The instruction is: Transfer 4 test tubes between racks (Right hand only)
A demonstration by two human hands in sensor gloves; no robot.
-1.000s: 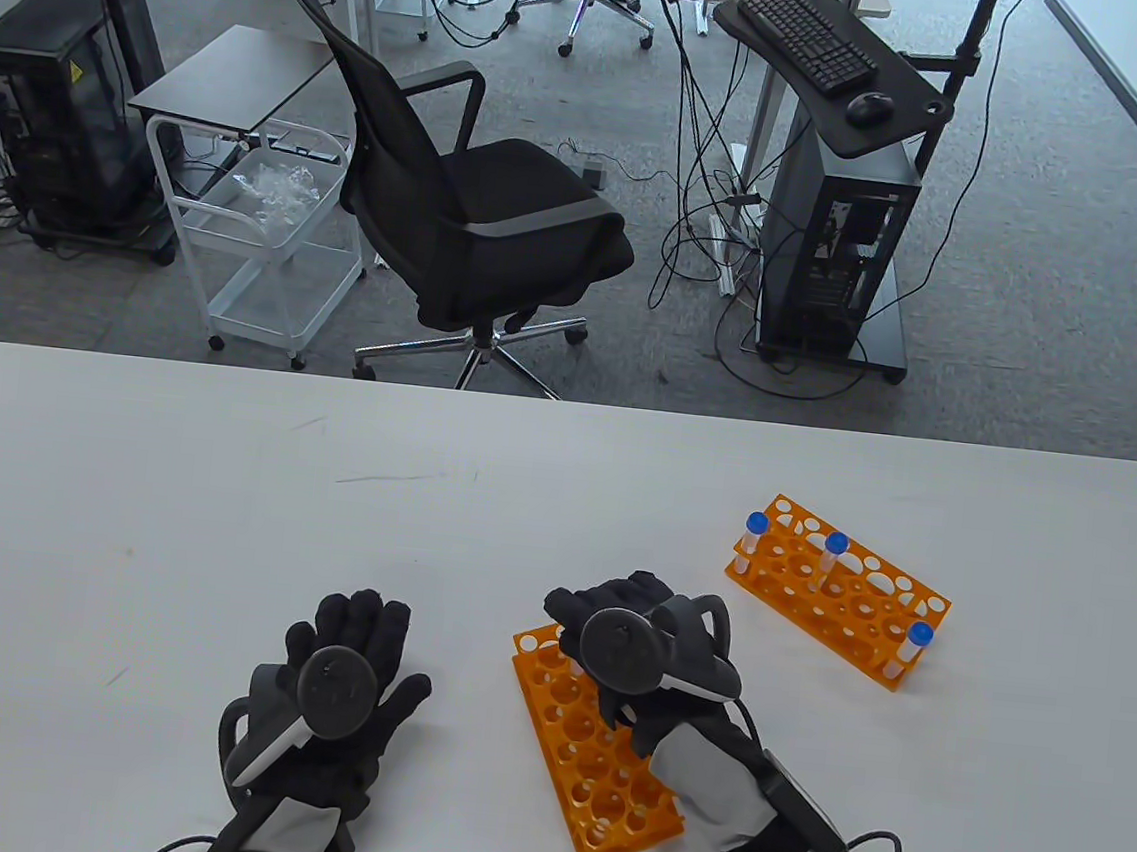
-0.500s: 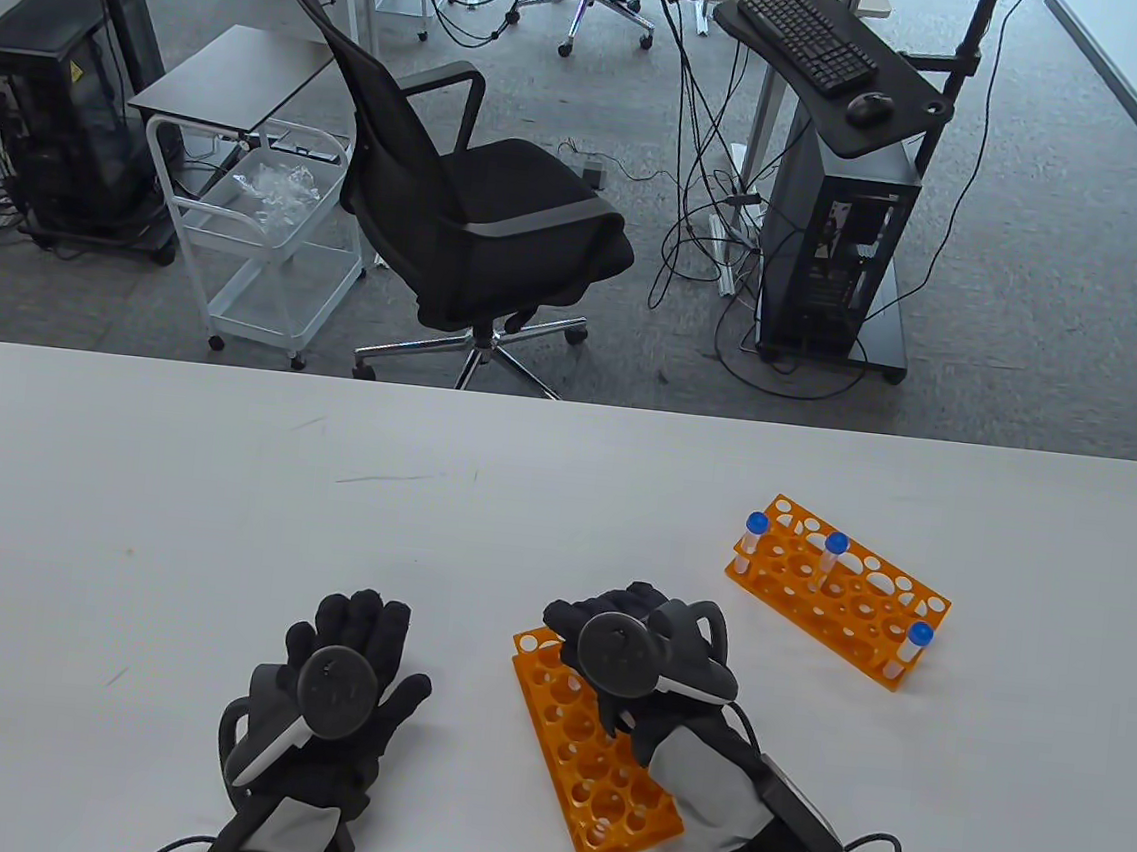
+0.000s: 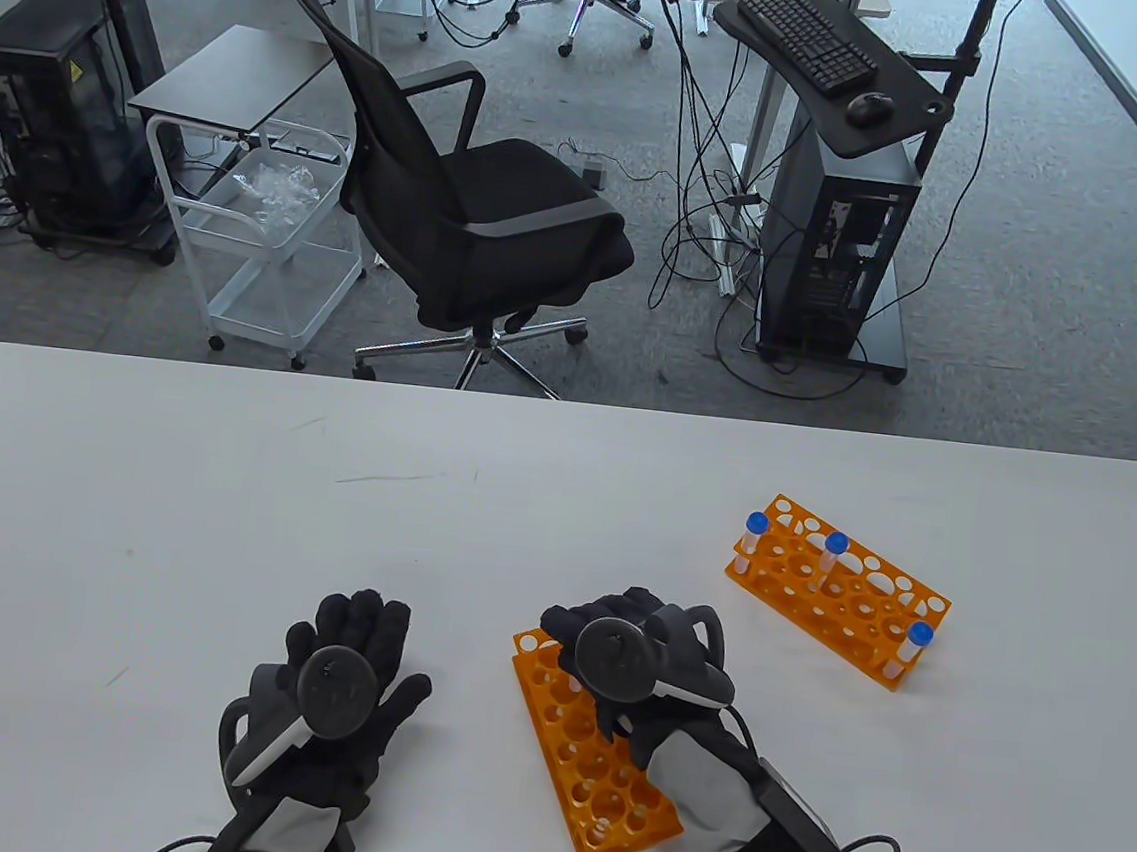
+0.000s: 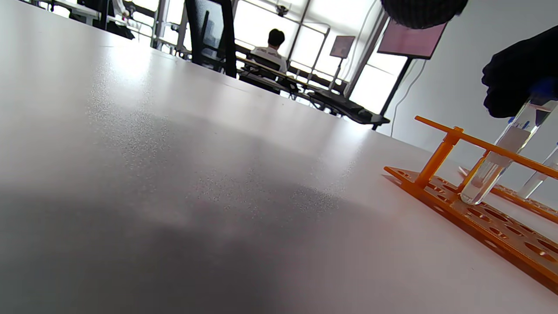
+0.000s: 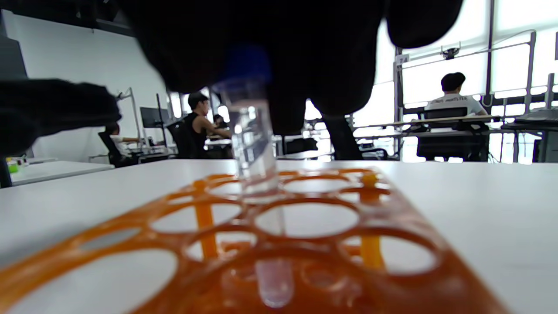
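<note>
My right hand (image 3: pixel 600 625) is over the far end of the near orange rack (image 3: pixel 610 782). In the right wrist view its fingers (image 5: pixel 283 52) grip the blue cap of a clear test tube (image 5: pixel 255 144) that stands in a hole of that rack (image 5: pixel 375 244). The left wrist view shows the tube (image 4: pixel 501 161) slightly tilted, its tip down at the rack's base (image 4: pixel 479 218). The far orange rack (image 3: pixel 863 600) holds three blue-capped tubes (image 3: pixel 750 539), (image 3: pixel 830 557), (image 3: pixel 912 648). My left hand (image 3: pixel 344 671) rests flat on the table, holding nothing.
The white table (image 3: pixel 219 513) ends at its far edge, with an office chair (image 3: pixel 469 206) and a computer stand (image 3: pixel 829 220) beyond it. The far rack sits to the right of and behind my right hand.
My right hand has moved slightly down and toward me over the near rack's far end. The left hand and the far rack have not moved.
</note>
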